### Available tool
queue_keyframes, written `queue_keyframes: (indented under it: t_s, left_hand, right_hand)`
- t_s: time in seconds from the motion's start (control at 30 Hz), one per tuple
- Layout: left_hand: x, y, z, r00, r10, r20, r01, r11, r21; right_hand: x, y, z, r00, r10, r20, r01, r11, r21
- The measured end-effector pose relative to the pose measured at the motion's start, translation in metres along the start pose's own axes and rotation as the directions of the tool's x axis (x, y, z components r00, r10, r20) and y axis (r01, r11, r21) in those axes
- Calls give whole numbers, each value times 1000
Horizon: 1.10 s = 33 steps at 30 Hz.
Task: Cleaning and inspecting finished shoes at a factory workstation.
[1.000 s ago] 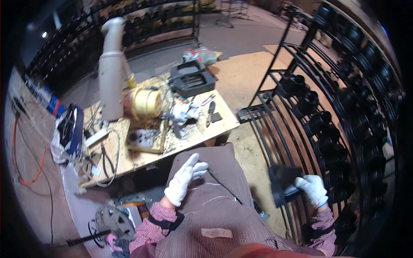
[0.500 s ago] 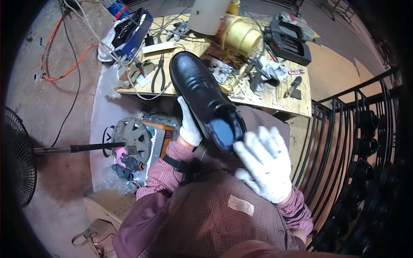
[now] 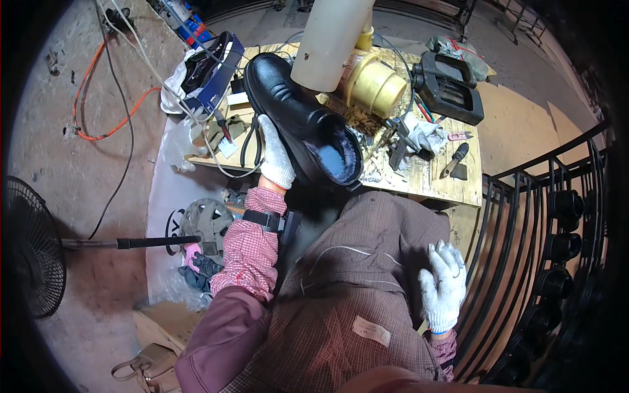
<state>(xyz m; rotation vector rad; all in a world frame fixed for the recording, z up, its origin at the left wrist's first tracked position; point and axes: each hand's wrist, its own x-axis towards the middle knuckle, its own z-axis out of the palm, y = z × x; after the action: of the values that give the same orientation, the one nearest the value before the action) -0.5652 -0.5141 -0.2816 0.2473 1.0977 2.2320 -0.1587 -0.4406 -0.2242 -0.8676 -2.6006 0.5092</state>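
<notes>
Nearest, the right hand (image 3: 443, 285) in a white glove is resting open on the brown checked apron (image 3: 357, 288), fingers spread and holding nothing, beside the black metal rack (image 3: 524, 229). A pale rectangular label (image 3: 371, 330) is sitting on the apron below it.

The left hand (image 3: 275, 154), also gloved, is gripping a black shoe (image 3: 301, 121) from its left side, fingers closed along the upper. The shoe is lying sole up over the near edge of the wooden table (image 3: 432, 183), its long axis running from the heel near the lap up and left to the toe toward the table's far left corner. The left hand is touching it; the right hand is well apart from it.

Farther on, a blue rectangular box (image 3: 213, 82) is lying at the table's left edge, a brass-coloured drum (image 3: 377, 85) and pale pipe (image 3: 331, 39) are standing at the far edge, and a black case (image 3: 449, 78) is sitting near the far right corner.
</notes>
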Motion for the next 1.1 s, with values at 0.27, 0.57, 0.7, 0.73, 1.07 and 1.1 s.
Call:
queue_keyframes:
  t_s: [0.27,0.57,0.7,0.73,1.07,1.1]
  left_hand:
    - [-34,-10,-9,933,-297,202,320,943,-92]
    - [-51,-8,5,939,-264,220,311,925,-219]
    - [-43,-1,6,925,-274,262,346,892,-291]
    - [-42,-2,8,918,-283,277,364,879,-307]
    - [-123,-49,-50,634,-682,364,773,539,-335]
    - [-134,-36,-32,663,-695,278,746,645,-168]
  right_hand:
    - [127,64,54,946,203,-252,-179,977,116]
    - [212,134,118,896,441,-54,-407,766,-497]
    - [204,131,115,918,382,-110,-391,819,-419]
    - [200,135,111,931,346,-119,-365,861,-354]
    - [116,152,60,888,418,190,-121,-187,975]
    - [105,119,50,861,432,267,-165,-258,952]
